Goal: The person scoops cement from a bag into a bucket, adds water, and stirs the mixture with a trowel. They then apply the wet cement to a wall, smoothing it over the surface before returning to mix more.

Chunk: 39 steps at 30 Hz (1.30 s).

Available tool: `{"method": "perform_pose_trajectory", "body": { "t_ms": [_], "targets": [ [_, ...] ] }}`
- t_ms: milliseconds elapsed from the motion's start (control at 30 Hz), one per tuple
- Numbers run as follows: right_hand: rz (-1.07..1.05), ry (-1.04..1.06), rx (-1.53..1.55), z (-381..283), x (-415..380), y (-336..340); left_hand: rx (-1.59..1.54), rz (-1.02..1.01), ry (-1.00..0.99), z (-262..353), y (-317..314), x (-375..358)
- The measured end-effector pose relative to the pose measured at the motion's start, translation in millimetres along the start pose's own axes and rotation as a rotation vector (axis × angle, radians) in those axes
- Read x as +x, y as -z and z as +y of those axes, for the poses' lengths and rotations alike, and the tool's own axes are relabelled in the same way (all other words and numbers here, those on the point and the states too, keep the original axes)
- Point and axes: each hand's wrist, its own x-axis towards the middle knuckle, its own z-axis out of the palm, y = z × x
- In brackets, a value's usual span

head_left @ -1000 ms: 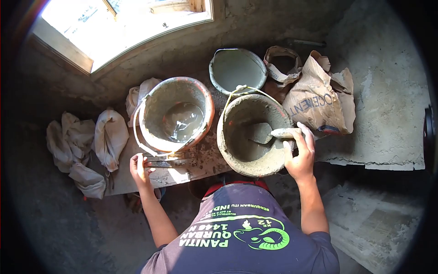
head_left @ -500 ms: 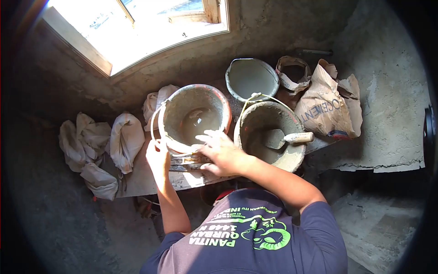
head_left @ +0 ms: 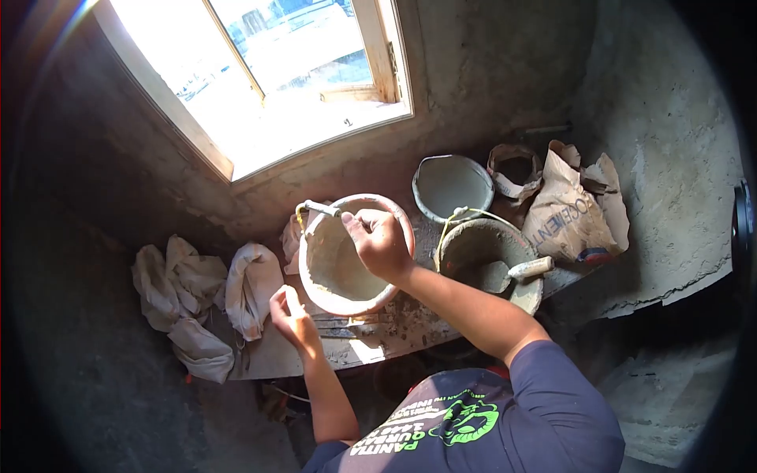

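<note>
A dark shirt with green lettering (head_left: 453, 422) fills the near edge, below a worn, mortar-spattered surface (head_left: 272, 356). The left hand (head_left: 294, 319) is beside the near left of the orange-rimmed bucket (head_left: 317, 262), fingers loosely bent with nothing visible in them; whether their tips meet, I cannot tell. The right hand (head_left: 382, 247) is over the bucket's opening, fingers curled, thumb at the end of the grey handle grip (head_left: 322, 210); whether it pinches the grip is unclear. The grip lies just left of this hand, its long axis running roughly left to right near the far left rim, and the right hand is the nearer one. The bucket's round inner wall is coated in pale, dried grey. To its right, a mortar-crusted bucket (head_left: 481, 230) holds a trowel (head_left: 531, 268) with a stubby, smeared handle resting at the rim. Soft, creased cloth sacks (head_left: 254, 288) slump at left. Farther back are a round container of smooth grey matter (head_left: 430, 213), a crumpled brown paper sack (head_left: 572, 225), a rough plaster wall (head_left: 489, 63) and a bright wooden-framed window (head_left: 385, 55)
</note>
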Motion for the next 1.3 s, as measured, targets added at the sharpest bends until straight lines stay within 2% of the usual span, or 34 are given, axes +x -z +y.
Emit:
{"method": "perform_pose_trajectory", "body": {
  "t_ms": [67,100,133,200,267,300,333,400,433,533,600,667,700,733,867,933,1033,1067,1133,1200,1233,1267,1300],
  "targets": [
    [-0.062,0.04,0.034,-36,-10,10,-0.094,0.044,0.131,5,22,-6],
    [-0.053,0.031,-0.044,-52,-10,16,-0.15,0.073,0.171,12,30,-13],
    [-0.02,0.152,0.028,-73,-7,26,-0.201,0.097,0.21,17,38,-19],
    [-0.073,0.157,0.154,-109,-10,42,-0.18,0.016,0.239,11,56,-33],
    [-0.046,0.177,0.3,-139,-14,60,-0.324,-0.054,0.414,10,59,-52],
    [-0.102,0.034,0.314,-159,-20,81,-0.391,-0.116,0.362,2,62,-67],
    [-0.125,0.002,0.312,-185,-30,100,-0.47,-0.183,0.301,-6,55,-78],
    [-0.143,0.046,0.198,-214,-54,136,-0.544,0.018,0.106,-5,32,-118],
    [-0.153,0.017,0.248,-233,-70,154,-0.506,-0.102,-0.178,32,18,-145],
    [-0.144,-0.025,0.371,-263,-121,209,-0.562,-0.267,-0.161,35,6,-191],
    [-0.137,0.015,0.279,-275,-162,243,-0.587,-0.406,-0.125,50,-11,-215],
    [-0.067,0.27,0.096,-280,-203,276,-0.616,-0.527,-0.064,66,-31,-246],
    [-0.134,0.022,0.115,-304,-229,302,-0.642,-0.571,-0.021,75,-44,-270],
    [-0.166,-0.005,0.076,-310,-249,320,-0.668,-0.603,0.03,83,-55,-298],
    [0.138,0.066,0.048,-313,-323,381,-0.725,-0.766,0.181,113,-80,-391],
    [0.296,-0.029,0.192,-313,-349,417,-0.724,-0.901,0.216,141,-99,-443],
    [0.448,-0.043,0.236,-312,-395,467,-0.714,-1.139,0.249,161,-109,-486],
    [0.492,-0.062,0.287,-314,-410,482,-0.725,-1.157,0.246,170,-113,-499],
    [0.564,-0.006,0.235,-315,-440,507,-0.634,-1.173,0.19,198,-120,-521],
    [0.676,0.005,0.183,-318,-462,527,-0.527,-1.295,0.354,185,-136,-540],
    [0.757,-0.001,0.14,-318,-473,536,-0.435,-1.344,0.374,184,-143,-548],
    [0.796,0.005,0.131,-316,-484,544,-0.244,-1.417,0.419,184,-145,-554],
    [0.833,0.028,-0.017,-312,-490,554,-0.1,-1.502,0.413,194,-148,-558]
  ]
}}
